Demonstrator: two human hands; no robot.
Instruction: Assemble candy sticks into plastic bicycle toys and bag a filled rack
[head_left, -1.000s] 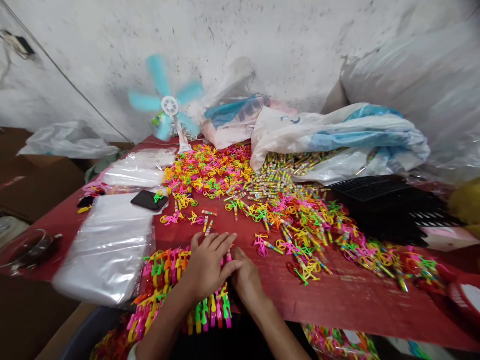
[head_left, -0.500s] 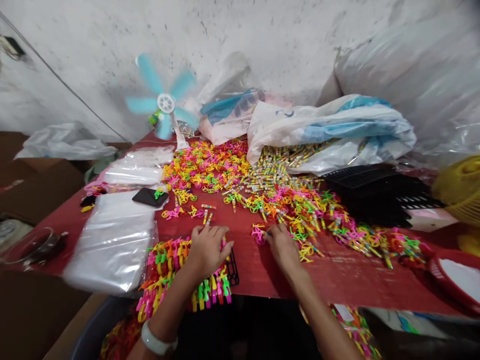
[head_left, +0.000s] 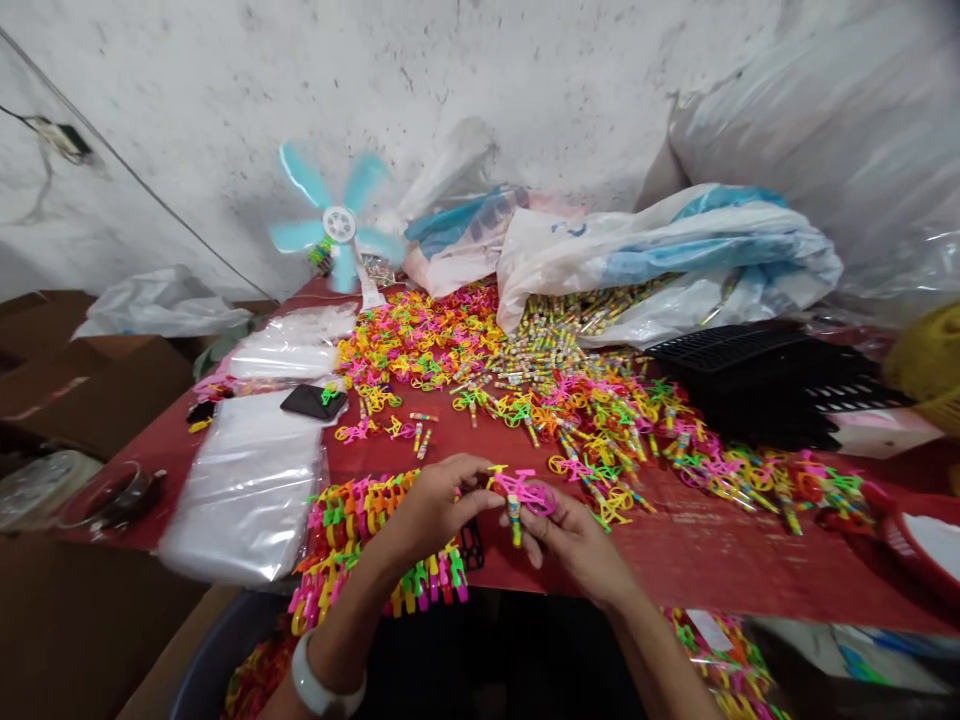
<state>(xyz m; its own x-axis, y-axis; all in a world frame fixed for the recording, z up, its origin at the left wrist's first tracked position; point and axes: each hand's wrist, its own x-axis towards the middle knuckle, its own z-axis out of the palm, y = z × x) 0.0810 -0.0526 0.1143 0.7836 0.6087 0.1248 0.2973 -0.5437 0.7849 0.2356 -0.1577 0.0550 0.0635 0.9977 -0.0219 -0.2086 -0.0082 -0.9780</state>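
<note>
Just above the table's front, a pink plastic toy bicycle [head_left: 538,496] is between my two hands, with a small printed tube [head_left: 514,512] hanging at its side. My right hand [head_left: 570,535] grips its wheel end. My left hand [head_left: 446,500] pinches the other end, where a bit of yellow shows; its fingertips are partly hidden. Beneath my left forearm lies a black rack [head_left: 472,548] packed with rows of colourful plastic pieces [head_left: 356,510]. Behind my hands, toy bicycles with tubes [head_left: 600,420] are heaped. A few loose tubes [head_left: 422,440] rest beyond my left hand.
A turning fan [head_left: 339,224] stands at the back left. Clear plastic bags [head_left: 247,480] and a dark phone [head_left: 307,400] lie on the left. Black racks [head_left: 750,380] are stacked at right, near a red basket [head_left: 911,545]. Loose bicycles [head_left: 420,340] and tubes [head_left: 540,345] form piles behind.
My right hand has lifted the pink toy bicycle off the table and moved toward the left. My left hand has shifted right and closed on it. The view has tilted slightly.
</note>
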